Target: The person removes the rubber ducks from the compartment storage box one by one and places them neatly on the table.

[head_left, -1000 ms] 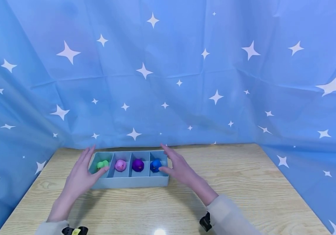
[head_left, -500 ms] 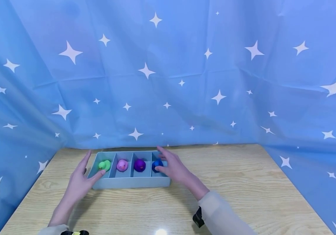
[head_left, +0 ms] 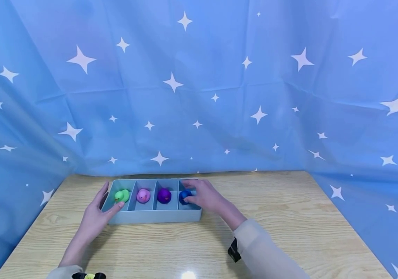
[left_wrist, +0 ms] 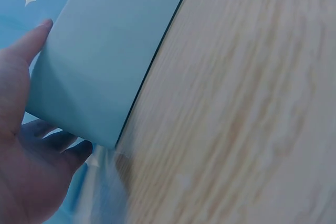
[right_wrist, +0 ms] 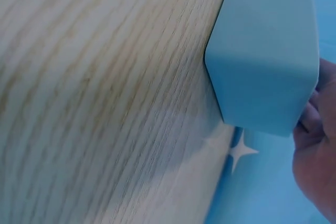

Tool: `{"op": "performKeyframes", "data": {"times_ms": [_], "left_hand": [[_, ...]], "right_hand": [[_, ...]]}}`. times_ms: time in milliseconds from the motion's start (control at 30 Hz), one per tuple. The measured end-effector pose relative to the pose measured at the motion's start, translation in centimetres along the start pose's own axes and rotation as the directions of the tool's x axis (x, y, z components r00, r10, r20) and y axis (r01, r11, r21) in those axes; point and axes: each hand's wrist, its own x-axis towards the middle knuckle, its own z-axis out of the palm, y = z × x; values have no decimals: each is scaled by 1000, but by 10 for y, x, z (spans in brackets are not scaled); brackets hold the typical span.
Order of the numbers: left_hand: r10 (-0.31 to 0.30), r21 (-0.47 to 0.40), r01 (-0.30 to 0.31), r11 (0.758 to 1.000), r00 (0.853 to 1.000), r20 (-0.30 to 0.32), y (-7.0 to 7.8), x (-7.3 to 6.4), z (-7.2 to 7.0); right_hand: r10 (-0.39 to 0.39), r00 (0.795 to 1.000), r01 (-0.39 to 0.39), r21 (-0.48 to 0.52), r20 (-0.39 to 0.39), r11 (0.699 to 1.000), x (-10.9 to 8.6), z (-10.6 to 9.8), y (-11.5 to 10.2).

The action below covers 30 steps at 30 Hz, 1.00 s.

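Observation:
A light-blue divided tray point(head_left: 155, 216) on the table holds a toy duck in each compartment. From the left these are a green duck point(head_left: 122, 195), a pink duck point(head_left: 143, 195), a purple duck point(head_left: 164, 195) and a blue duck point(head_left: 184, 195). My left hand point(head_left: 96, 215) holds the tray's left end, thumb over the front rim and fingers along the end wall. Reaching over the right rim, my right hand point(head_left: 207, 196) pinches the blue duck between thumb and fingers, partly covering it. The right wrist view shows that hand at the tray's upper edge, its fingertips hidden.
The tray stands near the back edge of a wood-grain table point(head_left: 289, 217). A blue curtain with white stars point(head_left: 199, 85) hangs behind and along both sides. Black straps point(head_left: 234, 250) sit at the wrists.
My right hand has moved left and down over the blue duck, its fingers closing on it. My left hand has lowered from above the tray to its left end.

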Motion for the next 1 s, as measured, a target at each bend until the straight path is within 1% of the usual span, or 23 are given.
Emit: {"op": "performKeyframes", "data": {"times_ms": [167,267,367,533,600,800,867,1000], "left_hand": [[-18,16,17,1000,999,32,-2,-1,1],[-52,36,50,998,996,67,-1,-1,1],[-80,45,76,996,992,102,-2,0,1],[-92,22,90,996,986,138,-7,3,1],[-101,4,102,995,984,149,-9,4,1],[-137,-48,148,988,974,179,-10,6,2],[-143,-60,156,986,972,184,-11,6,2],[-149,-79,166,983,970,193,-12,7,2]], "right_hand": [[20,1000,-20,-2,5,1000,2,4,0],[36,999,-36,11,1,999,3,7,0],[40,999,-40,4,-3,999,4,8,0],[16,1000,-16,-87,2,996,8,9,-2],[8,1000,-7,-141,7,990,9,10,-3],[27,999,-20,-240,28,970,12,12,-6],[25,999,-15,-262,33,965,12,12,-6],[6,1000,2,-274,30,962,11,12,-8]]}}
